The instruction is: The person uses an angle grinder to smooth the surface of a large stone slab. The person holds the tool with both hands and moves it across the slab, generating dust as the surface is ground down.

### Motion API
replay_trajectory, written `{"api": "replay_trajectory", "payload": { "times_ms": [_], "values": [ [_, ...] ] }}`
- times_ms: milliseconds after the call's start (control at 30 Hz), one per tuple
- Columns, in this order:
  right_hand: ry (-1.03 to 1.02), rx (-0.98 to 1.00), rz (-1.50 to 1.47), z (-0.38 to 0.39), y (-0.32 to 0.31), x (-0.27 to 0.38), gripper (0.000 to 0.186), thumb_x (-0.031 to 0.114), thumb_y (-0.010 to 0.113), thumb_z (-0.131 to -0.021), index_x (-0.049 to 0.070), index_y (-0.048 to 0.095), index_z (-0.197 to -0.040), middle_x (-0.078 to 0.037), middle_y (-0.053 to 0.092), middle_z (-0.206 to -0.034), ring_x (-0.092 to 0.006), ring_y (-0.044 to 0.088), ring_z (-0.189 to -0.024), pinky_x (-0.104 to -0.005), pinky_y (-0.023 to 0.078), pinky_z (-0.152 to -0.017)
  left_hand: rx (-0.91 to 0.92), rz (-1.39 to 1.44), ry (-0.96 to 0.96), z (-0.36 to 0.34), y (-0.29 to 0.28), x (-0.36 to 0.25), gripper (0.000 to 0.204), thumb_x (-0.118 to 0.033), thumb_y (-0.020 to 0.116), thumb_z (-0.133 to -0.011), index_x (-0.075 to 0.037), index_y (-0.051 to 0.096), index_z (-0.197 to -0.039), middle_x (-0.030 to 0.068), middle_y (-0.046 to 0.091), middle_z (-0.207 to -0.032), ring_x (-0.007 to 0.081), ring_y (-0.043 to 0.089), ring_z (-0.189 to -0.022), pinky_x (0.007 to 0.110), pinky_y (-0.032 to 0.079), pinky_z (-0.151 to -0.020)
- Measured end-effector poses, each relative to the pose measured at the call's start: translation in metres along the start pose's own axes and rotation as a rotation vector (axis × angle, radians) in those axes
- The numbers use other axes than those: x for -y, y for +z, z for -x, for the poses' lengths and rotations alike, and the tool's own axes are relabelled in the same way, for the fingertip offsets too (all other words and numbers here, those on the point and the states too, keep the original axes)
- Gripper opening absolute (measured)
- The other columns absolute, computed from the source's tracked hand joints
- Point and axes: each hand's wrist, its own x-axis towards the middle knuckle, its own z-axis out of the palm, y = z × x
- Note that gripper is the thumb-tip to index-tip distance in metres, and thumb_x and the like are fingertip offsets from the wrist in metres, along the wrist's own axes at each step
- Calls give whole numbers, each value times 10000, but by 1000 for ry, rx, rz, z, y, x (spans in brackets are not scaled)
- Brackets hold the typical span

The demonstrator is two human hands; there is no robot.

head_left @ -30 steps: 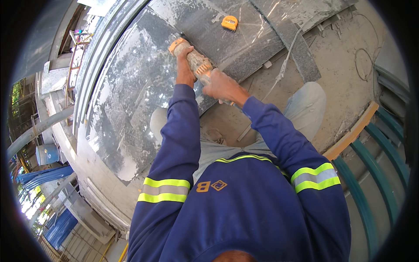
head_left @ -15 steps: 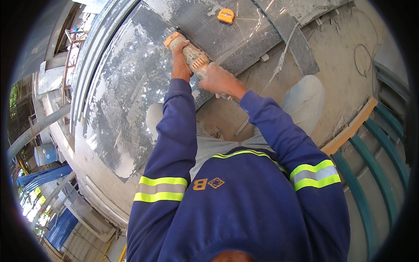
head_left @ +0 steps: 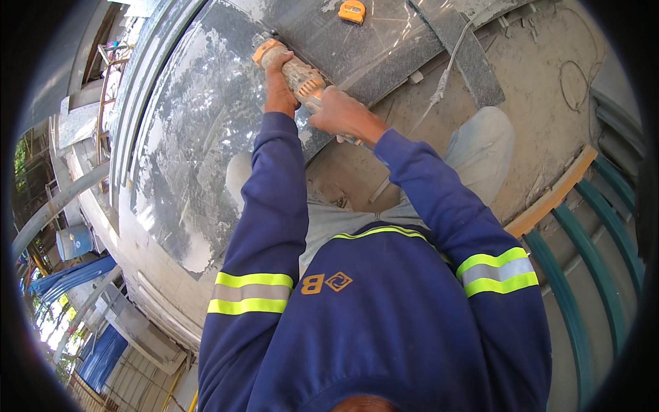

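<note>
A dusty orange power tool [head_left: 305, 85], apparently an angle grinder, lies angled over a dark, white-smeared stone slab [head_left: 184, 144]. My left hand [head_left: 279, 91] is closed around its front body, near the orange head. My right hand [head_left: 340, 113] grips the rear end, lower and to the right, with a cord trailing behind it. The disc end is at a dark seam or edge on the slab and is too small to make out. An orange tape measure [head_left: 352, 12] rests on the slab above the tool.
My knees [head_left: 480, 147] are beside the slab. A narrow stone strip [head_left: 480, 79], a taped cable [head_left: 446, 72] and wire coils are at upper right. Green metal bars with a wooden rail [head_left: 549, 196] stand at right. Scaffolding, a blue bucket [head_left: 72, 242] and blue sheeting [head_left: 103, 350] are at left.
Both hands and the tool have moved slightly up and left along the slab, away from my body. The whole view has also shifted a little. The grip is unchanged.
</note>
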Motion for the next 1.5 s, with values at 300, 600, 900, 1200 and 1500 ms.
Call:
{"api": "replay_trajectory", "payload": {
  "times_ms": [300,600,900,1200,1500],
  "values": [
    [20,-22,63,3,1,-2,618,253,712,-756,-175,517,-1156,-333,685,-1024,-412,708,-981,-442,546,-888,-6,10,5,3,1,5,475,-257,690,-819,17,493,-1154,220,632,-864,375,680,-731,516,604,-682],
    [-19,-15,12,-7,13,-18,621,253,709,-765,-180,493,-1153,-302,703,-896,-367,731,-729,-425,563,-806,41,-24,50,-2,-8,9,389,-269,685,-821,-22,531,-1079,188,638,-844,353,697,-722,491,609,-656],
    [19,-3,51,3,10,-13,575,245,693,-768,-172,499,-1113,-292,702,-844,-351,731,-695,-414,571,-728,31,-5,51,5,-8,16,376,-278,684,-830,-21,542,-1066,183,644,-822,344,702,-710,486,614,-652],
    [-4,56,-37,-21,12,-13,577,224,701,-759,-184,501,-1115,-314,697,-882,-358,731,-708,-424,573,-728,64,-6,31,-8,-9,1,370,-272,673,-844,-4,539,-1062,187,651,-823,335,701,-705,482,610,-650],
    [-21,-36,61,3,12,-15,609,197,687,-761,-220,464,-1145,-304,681,-857,-305,705,-585,-383,559,-529,22,-4,37,10,-5,15,375,-278,680,-834,-2,544,-1047,179,651,-822,328,698,-691,473,611,-650]
  ]
}}
